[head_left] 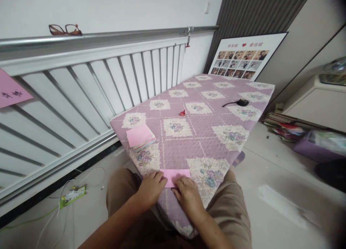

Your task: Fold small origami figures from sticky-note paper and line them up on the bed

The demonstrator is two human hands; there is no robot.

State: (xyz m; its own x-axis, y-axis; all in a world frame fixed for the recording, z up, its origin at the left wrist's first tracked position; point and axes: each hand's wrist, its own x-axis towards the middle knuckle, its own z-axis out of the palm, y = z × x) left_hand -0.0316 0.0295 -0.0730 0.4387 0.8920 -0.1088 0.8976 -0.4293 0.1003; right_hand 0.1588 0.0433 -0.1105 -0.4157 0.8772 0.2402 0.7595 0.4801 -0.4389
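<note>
- The pink paper (177, 176) lies flat at the near edge of the counter (205, 133), directly in front of the person. Its long axis runs left to right along that edge.
- The left hand (151, 187) rests on the paper's left end. Its fingers (158, 177) are loosely spread and pressed down, pinching nothing.
- The right hand (189, 196) covers the near right part of the sheet. Its fingers (180, 182) also lie flat on it, holding nothing.
- Both hands touch the paper, and its bare strip lies just beyond the fingertips, toward the far side.
- A stack (140, 137) of pink sheets sits beyond the left hand, well apart from it.
- A red scrap (182, 113) lies mid-counter (too small to make out its shape).
</note>
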